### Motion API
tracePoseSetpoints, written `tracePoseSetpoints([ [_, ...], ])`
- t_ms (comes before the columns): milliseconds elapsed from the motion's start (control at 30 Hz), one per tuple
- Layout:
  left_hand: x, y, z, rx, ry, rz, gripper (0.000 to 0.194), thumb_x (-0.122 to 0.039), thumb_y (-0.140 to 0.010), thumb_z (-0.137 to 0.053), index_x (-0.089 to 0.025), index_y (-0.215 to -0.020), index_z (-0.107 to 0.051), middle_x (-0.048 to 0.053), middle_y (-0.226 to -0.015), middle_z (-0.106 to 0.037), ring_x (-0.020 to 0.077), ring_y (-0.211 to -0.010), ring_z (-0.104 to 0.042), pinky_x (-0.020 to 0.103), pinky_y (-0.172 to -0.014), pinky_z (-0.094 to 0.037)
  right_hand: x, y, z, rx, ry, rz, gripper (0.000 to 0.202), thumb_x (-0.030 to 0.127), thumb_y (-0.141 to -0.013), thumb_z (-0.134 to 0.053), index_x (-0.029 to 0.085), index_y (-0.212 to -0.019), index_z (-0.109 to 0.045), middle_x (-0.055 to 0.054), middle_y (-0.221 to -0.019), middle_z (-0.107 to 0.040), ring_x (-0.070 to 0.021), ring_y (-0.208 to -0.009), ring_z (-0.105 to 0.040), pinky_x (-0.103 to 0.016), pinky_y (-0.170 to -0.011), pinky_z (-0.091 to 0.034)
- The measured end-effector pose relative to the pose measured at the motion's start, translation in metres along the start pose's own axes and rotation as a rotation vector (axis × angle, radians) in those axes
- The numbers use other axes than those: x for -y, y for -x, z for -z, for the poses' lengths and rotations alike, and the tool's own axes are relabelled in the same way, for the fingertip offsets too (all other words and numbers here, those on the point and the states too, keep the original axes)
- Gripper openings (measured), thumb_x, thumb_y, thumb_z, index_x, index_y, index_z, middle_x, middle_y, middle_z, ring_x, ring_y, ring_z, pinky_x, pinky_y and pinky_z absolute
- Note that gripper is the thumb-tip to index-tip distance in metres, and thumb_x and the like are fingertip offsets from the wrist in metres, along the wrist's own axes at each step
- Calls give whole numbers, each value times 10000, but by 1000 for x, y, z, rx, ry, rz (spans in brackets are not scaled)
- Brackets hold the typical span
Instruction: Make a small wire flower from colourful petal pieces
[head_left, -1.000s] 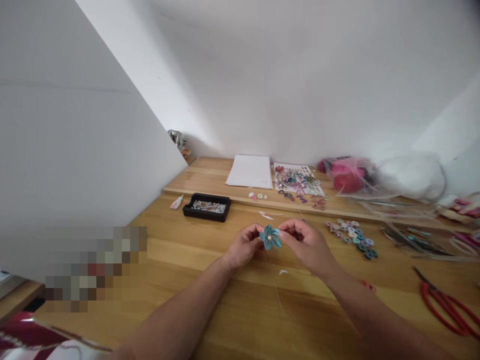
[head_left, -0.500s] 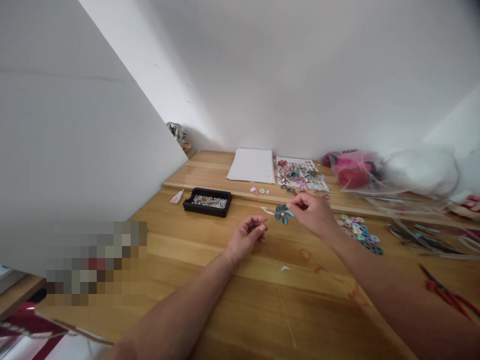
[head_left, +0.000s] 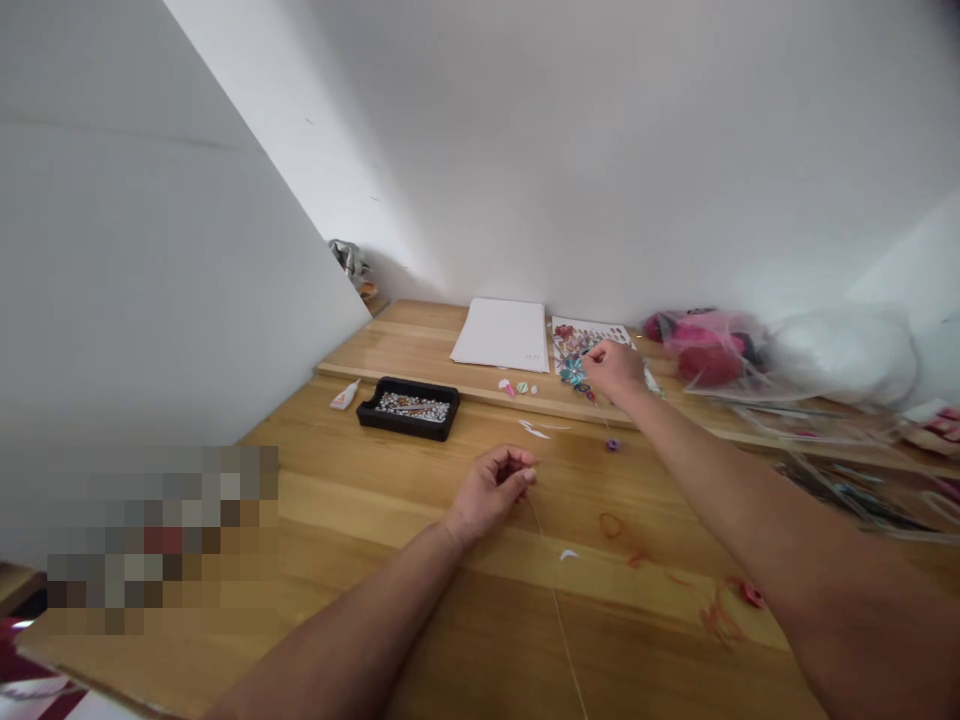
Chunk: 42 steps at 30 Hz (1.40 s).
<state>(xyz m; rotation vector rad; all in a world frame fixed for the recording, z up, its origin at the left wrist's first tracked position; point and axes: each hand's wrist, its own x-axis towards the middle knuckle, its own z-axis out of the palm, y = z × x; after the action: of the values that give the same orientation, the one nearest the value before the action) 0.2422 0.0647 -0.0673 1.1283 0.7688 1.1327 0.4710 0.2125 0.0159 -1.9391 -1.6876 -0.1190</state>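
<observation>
My left hand (head_left: 495, 488) hovers over the middle of the wooden table, thumb and fingertips pinched on a thin thread (head_left: 558, 600) that runs down toward the near edge. Farther off, my right hand (head_left: 616, 370) reaches to the raised back board, its fingers closed at the edge of a teal petalled flower ornament (head_left: 573, 371). That flower is at a white sheet (head_left: 592, 326) bearing several colourful ornaments; whether it rests on them I cannot tell. Below the right wrist is a small purple piece (head_left: 613, 445). My right forearm hides part of the table.
A black tray (head_left: 405, 428) of small beads stands at left, beside a small white tube (head_left: 345, 396). White paper (head_left: 501, 335) lies on the back board (head_left: 420, 330). Clear bags with pink and white contents (head_left: 840, 350) fill the right. White scraps (head_left: 534, 429) and orange thread (head_left: 720, 620) lie about.
My right hand has carried the teal flower away from me to the ornaments on the back board. My left hand stays nearly in place, still pinching the thread.
</observation>
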Motion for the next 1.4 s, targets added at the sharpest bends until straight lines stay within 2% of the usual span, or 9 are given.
tracePoseSetpoints([
  [367,2,0,1,14,-44,2,382,-457,-729,-749,-141,-905,-626,-5,-699,-579,84,-579,-510,222,-571,-431,3,-17,-38,-14,-12,-24,162,220,-801,-536,178,-789,-692,-93,-851,-716,-213,-789,-616,-299,-730,-429],
  [800,2,1,2,26,-88,24,374,-461,-753,-728,-144,-921,-623,5,-721,-590,88,-598,-514,224,-584,-437,-2,-22,-50,19,-47,-120,181,250,-794,-564,186,-840,-726,-97,-900,-721,-218,-821,-635,-310,-749,-452],
  [900,3,1,3,23,-88,31,387,-464,-749,-731,-144,-935,-622,10,-744,-603,89,-615,-524,222,-593,-444,-5,-26,-41,25,-69,-146,193,310,-779,-602,188,-858,-730,-76,-858,-721,-210,-799,-637,-302,-741,-460],
  [1000,3,0,4,25,-89,28,381,-461,-751,-730,-143,-929,-622,1,-729,-594,82,-608,-520,211,-584,-437,-15,-30,-23,13,-83,-152,240,371,-784,-602,191,-875,-734,-57,-838,-723,-198,-771,-638,-283,-716,-458],
  [1200,3,0,4,29,-101,26,403,-476,-751,-729,-131,-930,-623,3,-722,-596,80,-600,-522,206,-576,-435,-57,-24,21,16,-69,-173,288,398,-804,-562,176,-831,-745,-56,-718,-707,-202,-692,-632,-273,-626,-429],
  [1400,0,2,4,13,-106,51,404,-522,-799,-662,-118,-796,-644,20,-678,-597,83,-580,-515,201,-549,-410,-96,-4,38,59,-48,-184,238,348,-781,-597,181,-842,-755,-52,-808,-731,-206,-746,-649,-277,-668,-443],
])
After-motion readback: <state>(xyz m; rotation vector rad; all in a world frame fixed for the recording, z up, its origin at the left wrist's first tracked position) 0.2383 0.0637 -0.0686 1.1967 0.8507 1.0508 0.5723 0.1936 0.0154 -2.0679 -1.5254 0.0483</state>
